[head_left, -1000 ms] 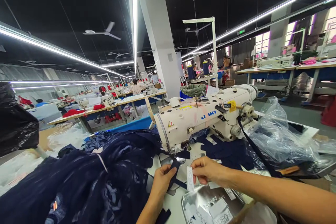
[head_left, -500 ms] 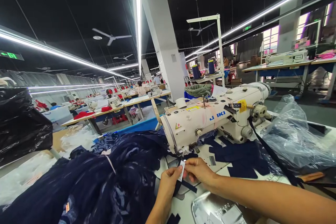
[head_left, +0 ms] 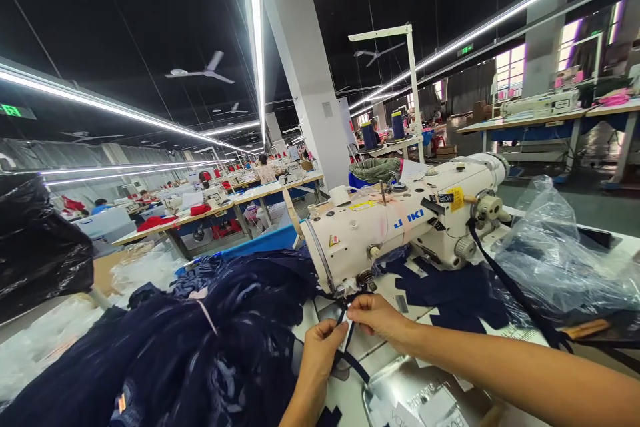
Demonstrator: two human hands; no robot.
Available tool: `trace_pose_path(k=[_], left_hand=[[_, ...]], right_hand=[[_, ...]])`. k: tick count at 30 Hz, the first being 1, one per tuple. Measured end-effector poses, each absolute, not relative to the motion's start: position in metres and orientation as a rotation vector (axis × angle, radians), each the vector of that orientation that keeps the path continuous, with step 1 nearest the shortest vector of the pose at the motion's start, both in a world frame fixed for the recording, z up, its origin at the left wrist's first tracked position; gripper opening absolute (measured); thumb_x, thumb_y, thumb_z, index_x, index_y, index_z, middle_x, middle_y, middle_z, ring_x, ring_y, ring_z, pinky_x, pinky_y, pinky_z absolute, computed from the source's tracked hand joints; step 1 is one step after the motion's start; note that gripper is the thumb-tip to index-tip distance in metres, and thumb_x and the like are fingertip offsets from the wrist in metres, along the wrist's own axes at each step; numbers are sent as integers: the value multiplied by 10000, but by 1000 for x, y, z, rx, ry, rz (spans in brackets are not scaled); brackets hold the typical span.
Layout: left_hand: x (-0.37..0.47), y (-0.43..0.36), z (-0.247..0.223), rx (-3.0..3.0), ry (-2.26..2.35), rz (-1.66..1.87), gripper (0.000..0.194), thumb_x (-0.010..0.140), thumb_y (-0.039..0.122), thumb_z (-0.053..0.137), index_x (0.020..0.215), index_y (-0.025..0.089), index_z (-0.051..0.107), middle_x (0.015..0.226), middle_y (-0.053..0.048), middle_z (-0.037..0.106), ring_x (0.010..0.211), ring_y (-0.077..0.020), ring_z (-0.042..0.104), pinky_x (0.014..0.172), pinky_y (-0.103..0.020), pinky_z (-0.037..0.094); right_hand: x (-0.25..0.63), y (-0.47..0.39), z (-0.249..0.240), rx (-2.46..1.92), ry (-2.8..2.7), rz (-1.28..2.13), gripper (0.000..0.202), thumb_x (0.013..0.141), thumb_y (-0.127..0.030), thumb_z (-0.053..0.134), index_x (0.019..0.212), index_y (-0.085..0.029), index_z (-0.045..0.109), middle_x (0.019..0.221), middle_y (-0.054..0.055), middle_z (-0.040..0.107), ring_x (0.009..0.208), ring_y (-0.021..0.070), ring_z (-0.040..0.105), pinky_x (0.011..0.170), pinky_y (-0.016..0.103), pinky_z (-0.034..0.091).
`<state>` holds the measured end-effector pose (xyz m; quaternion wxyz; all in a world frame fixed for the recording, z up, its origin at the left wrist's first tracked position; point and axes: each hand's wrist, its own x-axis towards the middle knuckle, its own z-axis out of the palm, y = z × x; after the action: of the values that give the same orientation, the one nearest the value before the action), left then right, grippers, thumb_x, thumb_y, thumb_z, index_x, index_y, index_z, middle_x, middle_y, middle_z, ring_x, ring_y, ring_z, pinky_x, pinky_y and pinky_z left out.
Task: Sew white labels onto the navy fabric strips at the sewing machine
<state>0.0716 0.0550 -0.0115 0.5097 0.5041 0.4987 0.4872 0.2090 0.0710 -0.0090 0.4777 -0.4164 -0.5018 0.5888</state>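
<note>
My left hand [head_left: 317,357] is closed, its thumb and forefinger pinching the lower part of a small white label [head_left: 347,335]. Closed over the upper end of that label is my right hand [head_left: 380,319], its fingertips just below the needle area of a white sewing machine [head_left: 365,237]. A narrow navy fabric strip [head_left: 357,368] lies under the label and curves toward the front. The needle and presser foot are mostly hidden by the fingers. To the left of my left hand is a large heap of navy fabric [head_left: 250,327].
Loose white labels [head_left: 430,410] lie on a shiny metal tray [head_left: 395,380] in front. Navy fabric pieces [head_left: 450,290] and a clear plastic bag [head_left: 545,253] are on the right. A black plastic bag [head_left: 45,240] stands at far left. Other worktables [head_left: 270,190] fill the background.
Both hands and the label are slightly closer to the needle area. The narrow navy strip now bends in a curve where it lay straight. The camera view has shifted a little.
</note>
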Motion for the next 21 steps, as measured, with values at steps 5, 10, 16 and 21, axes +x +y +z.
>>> trace_pose_path(k=[5,10,16,21], left_hand=[[71,55,-7,1255,1185,1192,333,459,442,753,528,145,619,485,41,492,472,-70,388,468,-187,305],[68,56,-5,1266,1168,1141,347,462,455,755,584,145,656,512,29,527,481,-81,404,483,-204,310],[67,59,-9,1244,1184,1131,423,441,525,753,606,150,649,503,25,533,445,-78,399,430,-192,281],[68,64,-9,1329,1220,1111,460,406,571,748,591,159,659,505,18,530,453,-95,407,424,-205,315]], right_hand=[[205,72,-9,-997,-1206,1423,221,620,-298,656,527,-167,505,395,-79,372,396,63,314,429,216,242],[204,71,-8,-976,-1176,1433,221,631,-282,644,528,-168,485,396,-85,362,392,60,310,431,217,238],[204,66,-5,-983,-1124,1427,166,652,-243,597,556,-168,485,383,-90,355,383,61,327,430,209,230],[205,64,-8,-971,-1160,1416,110,686,-210,569,611,-161,505,446,-81,407,406,59,379,443,193,281]])
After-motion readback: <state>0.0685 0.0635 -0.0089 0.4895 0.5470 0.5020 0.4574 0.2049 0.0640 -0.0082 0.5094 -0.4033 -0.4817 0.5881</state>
